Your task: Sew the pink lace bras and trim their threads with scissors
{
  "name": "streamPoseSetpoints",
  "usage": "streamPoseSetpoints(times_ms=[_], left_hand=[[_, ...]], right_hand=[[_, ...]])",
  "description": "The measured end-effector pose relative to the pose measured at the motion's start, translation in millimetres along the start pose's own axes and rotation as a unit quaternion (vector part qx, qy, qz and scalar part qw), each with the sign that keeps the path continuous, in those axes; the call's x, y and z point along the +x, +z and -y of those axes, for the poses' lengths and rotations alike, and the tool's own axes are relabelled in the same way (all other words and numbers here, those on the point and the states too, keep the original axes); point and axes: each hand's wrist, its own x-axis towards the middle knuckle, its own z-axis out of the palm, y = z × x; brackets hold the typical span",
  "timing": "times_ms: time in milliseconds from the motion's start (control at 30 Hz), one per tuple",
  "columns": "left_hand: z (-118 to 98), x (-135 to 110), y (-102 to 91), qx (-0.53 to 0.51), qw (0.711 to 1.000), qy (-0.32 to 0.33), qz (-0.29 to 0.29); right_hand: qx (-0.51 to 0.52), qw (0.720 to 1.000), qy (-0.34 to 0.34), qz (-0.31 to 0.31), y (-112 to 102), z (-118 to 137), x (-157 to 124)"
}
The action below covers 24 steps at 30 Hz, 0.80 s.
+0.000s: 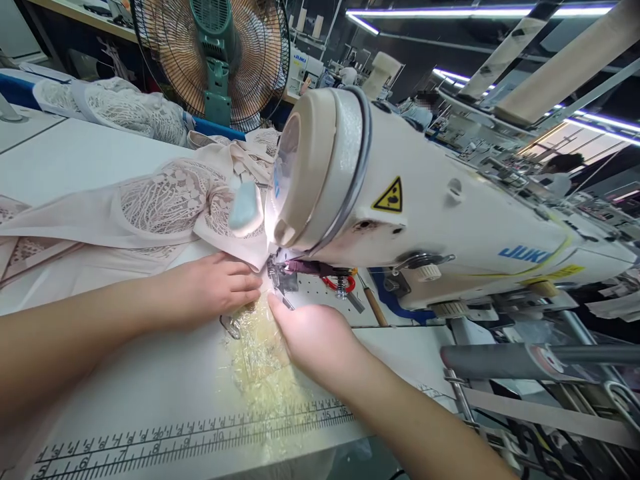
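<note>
My left hand (213, 290) lies flat with its fingers stretched toward the needle area, beside the front edge of a pale pink lace bra (165, 207). The bra spreads over the table left of the sewing machine (400, 200). My right hand (317, 337) is just in front of the presser foot (280, 273), one digit pointing up to it; its other fingers are hidden, and I see nothing held in it. A light blue and white pad (246, 208) lies on the lace. Yellowed clear tape (265, 370) covers the table between my hands.
A printed ruler (220, 433) runs along the table's front edge. Behind the bra stand a large fan (217, 60) and more white lace pieces (120, 110). A wooden-handled tool (375, 307) and red-handled scissors (340, 283) lie under the machine arm. Other people are far back.
</note>
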Motion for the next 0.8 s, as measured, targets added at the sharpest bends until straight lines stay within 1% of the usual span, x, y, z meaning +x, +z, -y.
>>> streamPoseSetpoints(times_ms=[133, 233, 300, 367, 433, 500, 533, 567, 633, 733, 800], left_hand=[[1.6, 2.9, -1.9, 0.024, 1.000, -0.007, 0.003], [2.6, 4.0, -3.0, 0.035, 0.999, -0.015, 0.014], [4.3, 4.1, -2.5, 0.046, 0.998, -0.029, 0.018], [6.8, 3.3, -1.2, 0.063, 0.997, -0.052, 0.015], [9.0, 1.9, -0.8, 0.084, 0.993, -0.080, 0.004], [8.6, 0.9, -3.4, 0.107, 0.988, -0.114, -0.003], [6.8, 1.1, -6.3, 0.119, 0.984, -0.131, 0.002], [3.8, 2.0, -10.1, 0.130, 0.981, -0.145, 0.010], [-4.4, 7.0, -19.3, 0.142, 0.975, -0.170, 0.019], [-13.4, 21.0, -30.4, 0.132, 0.967, -0.217, -0.020], [-10.6, 30.6, -31.0, 0.102, 0.959, -0.264, -0.024]], right_hand=[[0.012, 1.000, 0.006, 0.013, -1.0, 3.2, -2.5], [0.014, 0.999, 0.011, 0.028, 3.9, 4.5, -4.1], [0.025, 0.999, 0.018, 0.028, 9.8, 4.5, -5.3], [0.041, 0.999, 0.015, 0.005, 17.1, 2.8, -8.8], [0.060, 0.997, -0.013, -0.042, 24.2, -2.5, -16.2], [0.084, 0.991, -0.038, -0.096, 29.3, -13.0, -26.0], [0.095, 0.988, -0.037, -0.115, 30.7, -20.6, -30.5], [0.101, 0.986, -0.021, -0.130, 31.4, -29.5, -33.7], [0.095, 0.982, 0.032, -0.162, 31.8, -50.3, -33.9], [0.062, 0.971, 0.105, -0.207, 32.9, -81.0, -15.4], [0.037, 0.971, 0.137, -0.194, 35.1, -96.0, 4.8]])
